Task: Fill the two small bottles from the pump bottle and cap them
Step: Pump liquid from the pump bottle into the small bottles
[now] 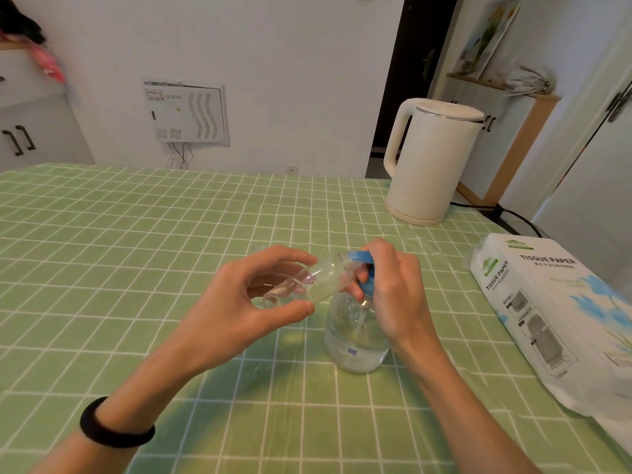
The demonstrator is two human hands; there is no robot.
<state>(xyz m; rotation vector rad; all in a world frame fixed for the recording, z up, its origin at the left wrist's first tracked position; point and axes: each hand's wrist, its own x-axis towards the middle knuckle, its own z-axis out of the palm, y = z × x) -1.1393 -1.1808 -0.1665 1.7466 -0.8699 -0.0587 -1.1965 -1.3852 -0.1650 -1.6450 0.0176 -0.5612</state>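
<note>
Left hand [260, 295]: thumb and fingers curl round the small clear plastic bottle [307, 280], held tilted in the air at table centre, its mouth against the nozzle. Some clear liquid lies inside it.

Right hand [393, 289]: fingers curl over the blue pump head [362, 260] of the clear plastic pump bottle [355, 336], which stands on the cloth just at 5 o'clock of the small bottle. It looks about half full.

Risks, as I judge them:
- The mouth is narrow. If it slips off the nozzle during a stroke, liquid goes onto the cloth or the fingers.
- The bottle is tilted steeply, so as the level rises it could run back out.
- Only the pressing hand steadies the pump bottle, and an off-axis push could tip it.
- Wet fingers would loosen the hold.

I cannot pick out the second small bottle or the caps.

Surface: green tablecloth with white checks [136, 251]. A white electric kettle [431, 162] stands at 1 o'clock, its black cord [513, 213] running off at 2 o'clock. A white pack of tissue paper [547, 302] lies at 3 o'clock.

Room: white wall behind, with a white wall panel [188, 114] at 11 o'clock and a grey cabinet [34, 131] at 10 o'clock.
</note>
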